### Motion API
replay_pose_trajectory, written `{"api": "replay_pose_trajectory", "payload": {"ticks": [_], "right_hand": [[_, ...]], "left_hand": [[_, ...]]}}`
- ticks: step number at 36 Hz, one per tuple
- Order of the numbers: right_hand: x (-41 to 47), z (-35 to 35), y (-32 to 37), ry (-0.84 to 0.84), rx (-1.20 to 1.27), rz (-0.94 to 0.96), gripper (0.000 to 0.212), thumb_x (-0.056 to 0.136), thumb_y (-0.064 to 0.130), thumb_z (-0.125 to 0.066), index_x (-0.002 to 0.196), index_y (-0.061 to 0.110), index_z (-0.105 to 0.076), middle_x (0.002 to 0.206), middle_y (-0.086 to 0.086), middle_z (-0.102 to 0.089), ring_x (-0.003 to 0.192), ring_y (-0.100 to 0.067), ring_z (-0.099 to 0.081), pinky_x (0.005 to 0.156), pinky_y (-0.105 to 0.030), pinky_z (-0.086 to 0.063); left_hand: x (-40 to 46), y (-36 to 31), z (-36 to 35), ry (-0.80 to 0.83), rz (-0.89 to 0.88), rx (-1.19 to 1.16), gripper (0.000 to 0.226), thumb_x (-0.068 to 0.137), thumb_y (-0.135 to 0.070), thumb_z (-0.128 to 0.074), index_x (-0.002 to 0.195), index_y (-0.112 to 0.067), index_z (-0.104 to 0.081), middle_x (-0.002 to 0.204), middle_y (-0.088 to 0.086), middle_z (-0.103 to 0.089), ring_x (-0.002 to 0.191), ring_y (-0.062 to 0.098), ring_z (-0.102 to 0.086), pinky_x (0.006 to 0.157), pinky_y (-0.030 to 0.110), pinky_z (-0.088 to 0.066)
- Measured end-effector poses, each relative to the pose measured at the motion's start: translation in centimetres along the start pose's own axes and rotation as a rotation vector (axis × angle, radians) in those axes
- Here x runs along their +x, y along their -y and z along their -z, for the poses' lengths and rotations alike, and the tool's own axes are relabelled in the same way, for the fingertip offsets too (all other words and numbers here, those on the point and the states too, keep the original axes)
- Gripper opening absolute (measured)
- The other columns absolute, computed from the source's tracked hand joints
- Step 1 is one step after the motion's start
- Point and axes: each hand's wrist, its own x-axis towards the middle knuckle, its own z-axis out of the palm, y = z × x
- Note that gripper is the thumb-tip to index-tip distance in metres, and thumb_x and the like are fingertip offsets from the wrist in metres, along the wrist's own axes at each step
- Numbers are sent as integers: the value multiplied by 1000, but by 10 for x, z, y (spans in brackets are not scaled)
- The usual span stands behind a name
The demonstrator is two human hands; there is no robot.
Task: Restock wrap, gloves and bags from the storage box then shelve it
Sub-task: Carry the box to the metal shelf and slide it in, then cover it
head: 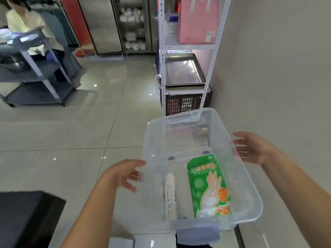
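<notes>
At far left a grey utility cart [34, 68] stands on the tiled floor, with a seated person [30, 27] behind it. Nearer, the left hand [123, 176] reaches toward the clear plastic storage box [247, 185]; its fingers [133, 178] are spread and relaxed, tips against or just beside the box's left wall, gripping nothing. The box sits between the two hands, its long axis running from the viewer away toward a white metal shelf unit [163, 68], its grey latch [198, 233] at the near end. Inside, just right of the left fingertips, a white narrow object [169, 196] lies lengthwise. Beside it lies a green pack of disposable gloves [207, 185], also lengthwise, printed top pointing away. The rest of the box's contents are too blurred to tell. Beyond the box, the shelf unit holds metal trays [182, 70] and a pink gift bag [198, 20] above. The right hand [254, 149] hovers just beside the right rim, fingers [240, 136] open, holding nothing.
</notes>
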Motion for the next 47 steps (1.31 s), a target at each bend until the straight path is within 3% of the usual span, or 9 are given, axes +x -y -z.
{"api": "replay_pose_trajectory", "payload": {"ticks": [9, 14, 17, 22, 27, 32, 35, 39, 47], "right_hand": [[154, -129, 117, 174, -139, -48, 30, 78, 32, -70, 97, 9, -65, 95, -11, -61, 82, -23, -56, 72, -32, -48], [217, -226, 176, 255, -269, -83, 27, 61, 31, -77, 82, 17, -67, 83, -7, -59, 72, -22, -56, 61, -28, -49], [256, -287, 208, 325, -315, -87, 45, 54, 36, -77, 92, 13, -70, 94, -11, -63, 82, -25, -59, 63, -30, -55], [321, -397, 259, 401, -287, -129, 16, 71, 26, -72, 78, 12, -72, 85, -9, -63, 70, -23, -58, 62, -30, -53], [367, -488, 311, 405, -345, -128, 24, 76, 29, -68, 88, 9, -68, 82, -11, -61, 63, -25, -59, 58, -32, -54], [410, -572, 364, 381, -350, -138, 23, 74, 25, -70, 91, 10, -68, 97, -13, -60, 81, -28, -57, 80, -42, -53], [431, -602, 388, 408, -346, -125, 35, 69, 19, -74, 103, 12, -68, 102, -10, -58, 81, -26, -58, 67, -39, -57], [464, -624, 415, 466, -332, -113, 54, 82, -2, -58, 129, 23, -62, 114, -12, -57, 98, -31, -55, 71, -43, -59], [575, -700, 486, 513, -398, -18, 85, 76, -20, -49, 134, 42, -54, 115, -18, -55, 95, -33, -55, 78, -43, -57]], "left_hand": [[107, -90, 113, -69, 141, -209, 39, 92, -34, -64, 120, -7, -59, 102, 21, -66, 89, 33, -67, 66, 56, -58], [135, -106, 184, -161, 149, -376, 30, 94, -26, -61, 119, -9, -63, 99, 20, -66, 93, 32, -66, 75, 63, -56], [149, -110, 234, -170, 111, -485, 29, 95, -16, -58, 124, -13, -63, 95, 16, -69, 97, 31, -66, 77, 63, -55], [192, -130, 337, -132, 48, -614, 39, 87, -4, -60, 124, -15, -65, 100, 14, -72, 99, 29, -70, 77, 59, -55], [237, -179, 422, -146, 0, -629, 31, 94, -8, -55, 123, -16, -65, 94, 11, -73, 94, 27, -71, 76, 59, -56], [286, -240, 506, -150, 2, -587, 36, 92, 2, -57, 122, -18, -66, 103, 12, -72, 99, 26, -70, 75, 57, -58], [319, -280, 551, -149, -33, -541, 41, 90, 4, -60, 122, -21, -65, 106, 11, -71, 98, 24, -70, 75, 52, -59], [366, -330, 595, -135, -95, -480, 56, 85, 16, -59, 121, -27, -65, 108, 12, -63, 93, 22, -68, 81, 49, -59], [484, -429, 690, -35, -131, -461, 64, 84, 16, -61, 123, -35, -66, 129, 18, -57, 113, 32, -65, 85, 55, -56]]}}
